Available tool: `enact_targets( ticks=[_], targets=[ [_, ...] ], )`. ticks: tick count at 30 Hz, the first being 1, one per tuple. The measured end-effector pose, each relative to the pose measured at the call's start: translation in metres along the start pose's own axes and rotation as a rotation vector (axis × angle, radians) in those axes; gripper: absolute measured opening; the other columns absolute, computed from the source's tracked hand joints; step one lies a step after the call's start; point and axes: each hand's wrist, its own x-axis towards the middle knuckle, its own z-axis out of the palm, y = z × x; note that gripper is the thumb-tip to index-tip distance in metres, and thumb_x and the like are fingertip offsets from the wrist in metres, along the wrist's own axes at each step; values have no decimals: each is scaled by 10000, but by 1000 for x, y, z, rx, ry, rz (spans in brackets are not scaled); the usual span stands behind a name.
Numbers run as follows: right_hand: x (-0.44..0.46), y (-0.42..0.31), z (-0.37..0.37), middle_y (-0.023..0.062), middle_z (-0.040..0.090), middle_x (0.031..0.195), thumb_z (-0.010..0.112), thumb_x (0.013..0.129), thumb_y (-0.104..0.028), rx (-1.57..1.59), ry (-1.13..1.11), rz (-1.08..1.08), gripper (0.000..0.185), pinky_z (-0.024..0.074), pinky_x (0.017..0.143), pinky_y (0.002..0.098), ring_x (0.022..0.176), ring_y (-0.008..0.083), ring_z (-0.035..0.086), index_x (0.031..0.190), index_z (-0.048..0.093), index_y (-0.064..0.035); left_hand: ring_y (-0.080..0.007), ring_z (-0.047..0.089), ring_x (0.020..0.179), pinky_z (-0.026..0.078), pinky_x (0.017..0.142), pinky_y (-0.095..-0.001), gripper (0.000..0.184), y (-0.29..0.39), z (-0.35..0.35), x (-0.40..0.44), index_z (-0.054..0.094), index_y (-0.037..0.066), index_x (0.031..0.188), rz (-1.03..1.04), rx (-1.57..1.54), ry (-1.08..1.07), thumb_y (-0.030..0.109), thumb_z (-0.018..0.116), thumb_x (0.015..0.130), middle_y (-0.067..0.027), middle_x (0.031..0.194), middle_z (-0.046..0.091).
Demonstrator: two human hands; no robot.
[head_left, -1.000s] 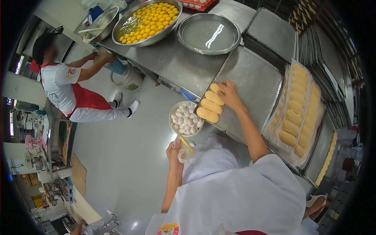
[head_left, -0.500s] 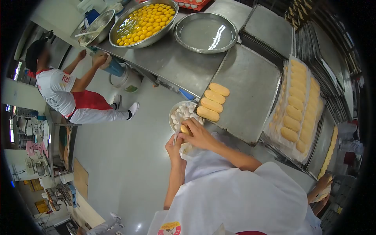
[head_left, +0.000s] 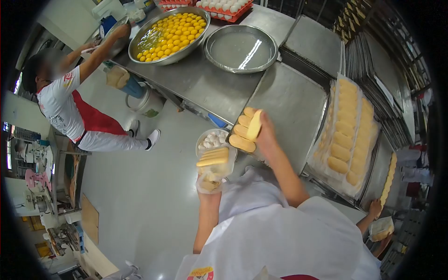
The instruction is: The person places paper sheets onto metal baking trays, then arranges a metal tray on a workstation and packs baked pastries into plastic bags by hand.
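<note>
My left hand [head_left: 208, 195] is closed round the lower end of a clear plastic bag [head_left: 211, 183], held up over the floor. Several finger-shaped sponge cakes [head_left: 213, 156] lie side by side in its upper part. My right hand [head_left: 267, 136] grips one sponge cake [head_left: 254, 125] on edge above the left side of a metal tray [head_left: 291, 100]. Beneath it, flat sponge cakes [head_left: 242, 143] rest in a row on the tray, partly covered by the held one. Just beyond the bag stands a round container of eggshells [head_left: 213, 140].
On the steel table are a bowl of egg yolks [head_left: 179, 35] and a bowl of cloudy liquid [head_left: 240, 49]. Wrapped sponge cakes [head_left: 345, 135] stand at right beside stacked trays [head_left: 373, 70]. A co-worker [head_left: 70, 102] reaches to a bowl at left, near a bucket [head_left: 148, 105].
My hands have parted: the right went from the bag to the tray and took hold of a sponge cake. The bag's row of cakes now shows. The co-worker's arms rose to the bowl.
</note>
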Motion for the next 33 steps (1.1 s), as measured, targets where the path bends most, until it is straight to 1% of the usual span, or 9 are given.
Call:
enact_targets(
  ticks=[2, 4, 7, 11, 16, 23, 29, 32, 33],
  targets=[
    [67, -12, -41, 57, 541, 1038, 535, 918, -395, -758, 174, -437, 378, 407, 887, 396, 1006, 220, 521, 1152, 531, -98, -231, 546, 1085, 457, 933, -366, 375, 7, -6, -3, 475, 66, 1249, 47, 11, 43, 314, 381, 984, -63, 1179, 561],
    [105, -30, -60, 91, 533, 1063, 603, 864, -373, -1403, 251, -856, 385, 391, 859, 410, 1017, 265, 507, 1139, 555, -107, -226, 545, 1082, 454, 928, -366, 374, 17, 15, -15, 483, 67, 1237, 55, 16, 48, 323, 398, 977, -63, 1174, 559],
    [132, -31, -76, 116, 517, 1093, 635, 824, -320, -1829, 9, -843, 424, 380, 869, 418, 1042, 304, 488, 1187, 540, -122, -213, 546, 1065, 457, 907, -362, 364, 23, 22, -21, 496, 64, 1209, 74, 126, 80, 326, 446, 962, -65, 1155, 558],
    [129, -35, -93, 112, 531, 1064, 680, 781, -244, -1810, 58, -843, 431, 388, 876, 396, 1035, 309, 488, 1173, 568, -104, -161, 578, 937, 494, 776, -332, 333, 28, 22, -19, 488, 48, 1150, 124, 449, 199, 300, 543, 939, -33, 991, 572],
    [119, -40, -100, 134, 571, 984, 740, 691, -126, -1530, -2, -648, 355, 421, 879, 397, 993, 327, 517, 1029, 660, -52, -166, 580, 941, 496, 790, -329, 358, 26, 15, -12, 496, 51, 1145, 123, 497, 223, 319, 575, 923, -50, 1026, 576],
    [115, -34, -101, 112, 576, 981, 730, 719, -97, -1532, -8, -633, 344, 445, 835, 363, 942, 283, 553, 1055, 667, -58, -163, 588, 935, 506, 783, -325, 383, 27, 23, -10, 498, 49, 1168, 209, 557, 179, 326, 582, 918, -54, 1069, 583],
    [120, -33, -99, 147, 591, 961, 730, 702, -117, -1417, 26, -593, 287, 434, 852, 398, 945, 329, 554, 970, 681, -26, -161, 598, 909, 511, 762, -311, 372, 26, 15, -7, 511, 44, 1157, 239, 555, 175, 310, 597, 911, -57, 1042, 598],
    [115, -37, -96, 143, 591, 965, 726, 717, -147, -1504, -74, -657, 318, 435, 826, 413, 929, 326, 554, 1015, 669, -52, -161, 598, 917, 510, 762, -314, 365, 26, 11, -4, 517, 34, 1147, 242, 572, 165, 305, 592, 915, -69, 1052, 600],
    [102, -38, -87, 137, 592, 941, 725, 717, -151, -1625, 12, -872, 339, 439, 804, 406, 910, 310, 557, 1038, 657, -67, -161, 598, 917, 510, 762, -314, 365, 25, 12, -4, 517, 34, 1147, 240, 572, 160, 305, 592, 915, -69, 1052, 600]
  ],
)
